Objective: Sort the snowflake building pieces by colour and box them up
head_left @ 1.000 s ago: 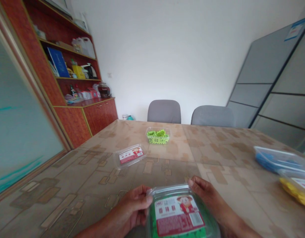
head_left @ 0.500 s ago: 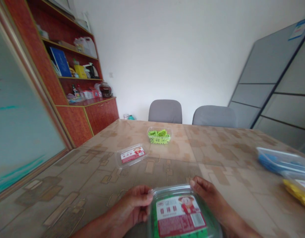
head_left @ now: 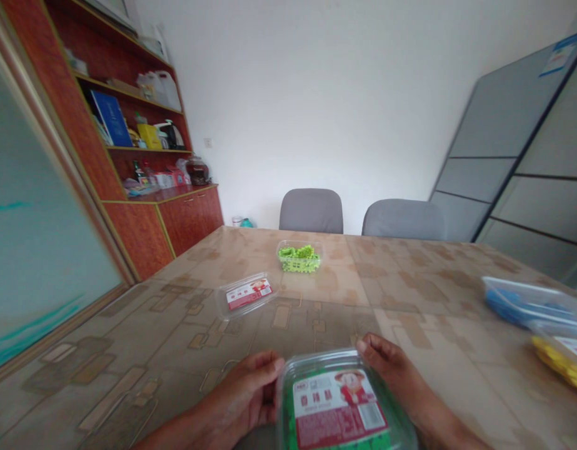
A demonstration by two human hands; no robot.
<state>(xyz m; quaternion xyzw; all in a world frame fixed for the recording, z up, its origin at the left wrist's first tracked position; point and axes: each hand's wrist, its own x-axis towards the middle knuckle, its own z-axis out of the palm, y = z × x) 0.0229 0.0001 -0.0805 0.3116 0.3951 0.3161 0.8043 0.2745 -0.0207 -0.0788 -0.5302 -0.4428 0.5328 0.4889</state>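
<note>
Head view: clear lidded box [head_left: 339,403] of green stuff sits at the bottom edge right in front of the wearer, label up, print reading right way round for them. Near end's cut off, so can't call its long axis. Right hand [head_left: 389,365] reaches in with thumb and finger pinching the far-right corner; left hand [head_left: 250,394] is up against the far-left corner, can't tell if it's really gripping. Tan patterned table [head_left: 424,300], two grey chairs [head_left: 311,211] behind, white wall [head_left: 316,94].
</note>
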